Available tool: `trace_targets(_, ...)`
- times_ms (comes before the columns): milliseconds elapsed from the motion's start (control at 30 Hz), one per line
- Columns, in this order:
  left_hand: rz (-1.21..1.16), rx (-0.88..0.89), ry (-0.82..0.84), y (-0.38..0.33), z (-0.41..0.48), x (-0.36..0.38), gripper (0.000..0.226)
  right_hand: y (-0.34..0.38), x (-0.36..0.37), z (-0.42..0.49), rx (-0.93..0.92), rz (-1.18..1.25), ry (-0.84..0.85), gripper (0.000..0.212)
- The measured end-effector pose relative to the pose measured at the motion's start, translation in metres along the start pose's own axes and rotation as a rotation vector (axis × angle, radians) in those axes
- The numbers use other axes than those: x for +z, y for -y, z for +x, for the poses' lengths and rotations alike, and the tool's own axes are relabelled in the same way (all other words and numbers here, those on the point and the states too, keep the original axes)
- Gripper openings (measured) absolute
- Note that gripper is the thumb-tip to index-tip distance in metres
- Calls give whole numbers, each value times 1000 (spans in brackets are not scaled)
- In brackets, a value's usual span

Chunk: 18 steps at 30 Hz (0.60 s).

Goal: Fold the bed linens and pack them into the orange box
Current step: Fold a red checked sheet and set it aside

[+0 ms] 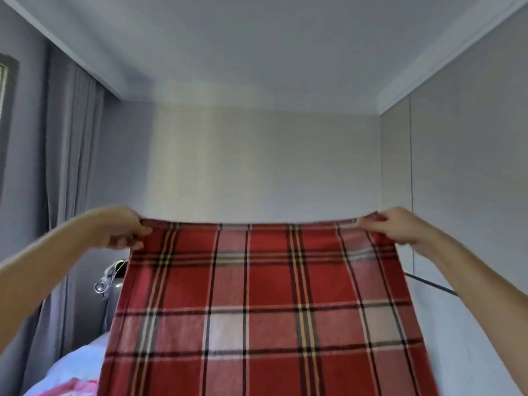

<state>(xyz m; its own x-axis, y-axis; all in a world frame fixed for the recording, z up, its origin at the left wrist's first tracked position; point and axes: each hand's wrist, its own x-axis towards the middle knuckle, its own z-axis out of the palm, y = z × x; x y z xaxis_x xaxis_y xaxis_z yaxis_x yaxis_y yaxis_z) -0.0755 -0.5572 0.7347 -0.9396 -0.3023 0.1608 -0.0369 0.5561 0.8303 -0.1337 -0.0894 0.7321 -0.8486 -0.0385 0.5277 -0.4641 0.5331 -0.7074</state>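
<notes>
A red plaid blanket (257, 310) hangs flat and upright, filling the lower middle of the view, its top edge stretched level between two raised hands. The left hand (123, 230) pinches the top left corner, fingers curled over the cloth; the right hand (397, 227) grips the top right corner the same way. Bare forearms reach in from both sides. Behind the blanket at lower left lies a bed (77, 364) with pale bedding and a patch of pink cloth (71, 387). Beyond it a grey curtain (71, 167) hangs along the left, then a pale wall (265, 164) and a white ceiling (257, 47)
</notes>
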Motion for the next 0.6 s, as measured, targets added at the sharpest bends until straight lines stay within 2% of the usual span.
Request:
trace_targets(33, 86, -48, 28, 15, 19, 19, 13, -25, 22, 14, 48, -162, 46, 31)
trace_targets(100, 125, -113, 18, 43, 52, 60, 19, -77, 69, 38, 142, -400, 82, 35)
trace_targets(133, 137, -119, -17, 54, 74, 76, 20, -92, 88, 46, 207, -355, 82, 29)
trace_targets(167, 194, -54, -62, 58, 91, 86, 20, -99, 100, 56, 289, -176, 52, 23)
trace_targets(200, 313, 10, -160, 56, 104, 89, 23, -99, 106, 68, 339, 25, -18, 29)
trace_targets(233, 212, 63, -266, 48, 110, 90, 22, -93, 106, 81, 327, 179, -90, 34)
trace_targets(267, -11, 138, -349, 38, 121, 84, 14, -81, 103, 95, 275, 295, -167, 31)
trace_targets(333, -430, 272, -450, 13, 130, 64, 10, -45, 87, 114, 116, 446, -299, 12)
trace_targets(367, -567, 315, -471, 2, 130, 56, 14, -30, 80, 120, 41, 518, -339, 7)
trace_targets(400, -654, 373, -474, -8, 128, 48, 15, -17, 73, 122, -21, 567, -372, 11)
trace_targets(500, -689, 539, -475, -20, 116, 31, 25, 1, 58, 109, -142, 664, -393, 14)
trace_targets(600, -591, 546, -418, 0, 94, 27, 27, -11, 53, 77, -142, 616, -373, 11)
